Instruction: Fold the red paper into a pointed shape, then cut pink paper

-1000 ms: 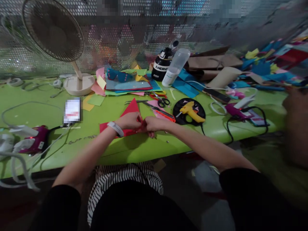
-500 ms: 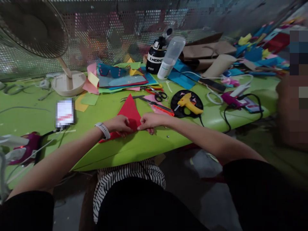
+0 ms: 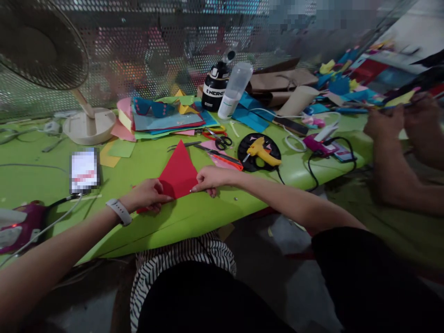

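A red paper triangle (image 3: 178, 172) lies on the green table (image 3: 149, 226) near its front edge, its point aimed away from me. My left hand (image 3: 147, 195) presses on the paper's lower left corner, fingers pinched on the edge. My right hand (image 3: 208, 179) pinches the lower right edge of the same sheet. A white watch sits on my left wrist.
Behind the triangle lie scissors (image 3: 222, 140), a yellow glue gun (image 3: 262, 152) on a black disc, a stack of coloured paper (image 3: 166, 121), a black bottle (image 3: 213, 91) and a phone (image 3: 84, 169). A fan (image 3: 52, 69) stands at the back left. Another person's hands (image 3: 398, 121) work at the right.
My hands have moved apart along the triangle's bottom edge, the left one sliding left. The red paper now lies flatter. The view shifted, showing the other person's hands at the right.
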Available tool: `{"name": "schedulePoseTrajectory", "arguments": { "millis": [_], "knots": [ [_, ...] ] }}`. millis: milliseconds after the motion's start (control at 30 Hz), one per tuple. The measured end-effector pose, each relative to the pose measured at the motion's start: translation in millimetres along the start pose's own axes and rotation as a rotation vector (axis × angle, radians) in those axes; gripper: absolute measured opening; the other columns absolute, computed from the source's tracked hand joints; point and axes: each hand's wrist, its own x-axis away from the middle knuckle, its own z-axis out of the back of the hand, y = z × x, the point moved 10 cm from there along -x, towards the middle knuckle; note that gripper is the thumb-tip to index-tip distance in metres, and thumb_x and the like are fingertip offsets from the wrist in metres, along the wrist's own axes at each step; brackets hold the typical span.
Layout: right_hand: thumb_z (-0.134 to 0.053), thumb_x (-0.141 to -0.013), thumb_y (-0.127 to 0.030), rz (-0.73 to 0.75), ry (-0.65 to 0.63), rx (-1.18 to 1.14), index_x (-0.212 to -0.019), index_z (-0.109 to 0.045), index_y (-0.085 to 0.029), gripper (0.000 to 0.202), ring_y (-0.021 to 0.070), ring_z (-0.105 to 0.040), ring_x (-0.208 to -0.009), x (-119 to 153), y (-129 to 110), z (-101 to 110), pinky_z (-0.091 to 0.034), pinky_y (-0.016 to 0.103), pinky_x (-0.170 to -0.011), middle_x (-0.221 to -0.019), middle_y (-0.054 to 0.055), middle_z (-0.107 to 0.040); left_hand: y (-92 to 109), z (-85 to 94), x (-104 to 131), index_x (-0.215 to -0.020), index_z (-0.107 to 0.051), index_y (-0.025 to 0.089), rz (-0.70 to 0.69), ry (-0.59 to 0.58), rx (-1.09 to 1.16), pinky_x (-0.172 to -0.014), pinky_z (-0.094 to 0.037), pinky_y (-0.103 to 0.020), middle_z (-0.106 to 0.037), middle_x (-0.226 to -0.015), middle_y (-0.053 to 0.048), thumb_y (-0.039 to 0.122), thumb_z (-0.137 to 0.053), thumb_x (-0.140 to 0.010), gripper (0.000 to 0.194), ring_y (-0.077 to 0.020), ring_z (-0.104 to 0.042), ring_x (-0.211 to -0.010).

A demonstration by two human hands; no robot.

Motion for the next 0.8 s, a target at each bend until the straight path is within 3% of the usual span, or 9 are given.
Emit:
{"name": "schedulePoseTrajectory", "arguments": {
  "millis": [367, 567, 667, 733, 800],
  "knots": [
    [-0.069, -0.072, -0.064, 0.02, 0.017, 0.039, -0.063, -0.051, -0.019, 0.049, 0.0123, -0.063, -0.047, -3.5, 11.3, -1.0, -0.05, 0.024, -0.051, -0.054, 0.0, -0.065, -57.6, 35.2, 43.1, -0.079, -0.044, 0.022, 0.157, 0.03, -0.031, -0.051, -0.048, -0.026, -0.064, -0.053, 0.001, 0.047, -0.074, -0.066, 0.041, -0.0179, -0.065, -0.052],
    [-0.073, -0.069, -0.061, 0.057, 0.009, 0.042, -0.06, -0.048, -0.02, 0.049, 0.0124, -0.061, -0.044, -4.1, 3.0, -0.4, -0.048, 0.023, -0.049, -0.048, -0.003, -0.06, -84.7, 64.1, 65.5, -0.078, -0.05, 0.023, 0.189, -0.041, -0.147, -0.049, -0.046, -0.026, -0.064, -0.052, 0.002, 0.05, -0.072, -0.065, 0.038, -0.0179, -0.063, -0.049],
    [-0.073, -0.072, -0.057, 0.09, 0.01, 0.087, -0.06, -0.049, -0.019, 0.046, 0.0117, -0.06, -0.044, -11.9, -11.8, 2.0, -0.046, 0.022, -0.05, -0.048, -0.003, -0.059, -69.3, 89.1, 69.8, -0.079, -0.053, 0.022, 0.118, 0.047, -0.332, -0.048, -0.043, -0.026, -0.064, -0.051, 0.001, 0.052, -0.065, -0.072, 0.033, -0.0176, -0.061, -0.047],
    [-0.072, -0.073, -0.058, 0.124, 0.03, 0.118, -0.061, -0.05, -0.019, 0.046, 0.0116, -0.06, -0.045, -21.4, -26.4, 3.3, -0.044, 0.022, -0.051, -0.048, -0.003, -0.059, -38.8, 100.8, 68.5, -0.082, -0.055, 0.021, -0.001, 0.213, -0.491, -0.052, -0.044, -0.027, -0.068, -0.059, -0.003, 0.054, -0.058, -0.079, 0.033, -0.0188, -0.064, -0.055],
    [-0.07, -0.075, -0.058, 0.163, 0.094, 0.173, -0.063, -0.052, -0.019, 0.045, 0.0115, -0.061, -0.048, -29.7, -42.4, 7.3, -0.041, 0.021, -0.052, -0.049, -0.003, -0.059, -1.3, 95.1, 66.9, -0.09, -0.058, 0.019, -0.159, 0.395, -0.617, -0.058, -0.047, -0.029, -0.073, -0.077, -0.007, 0.053, -0.053, -0.084, 0.034, -0.0214, -0.068, -0.069]
  ]
}}
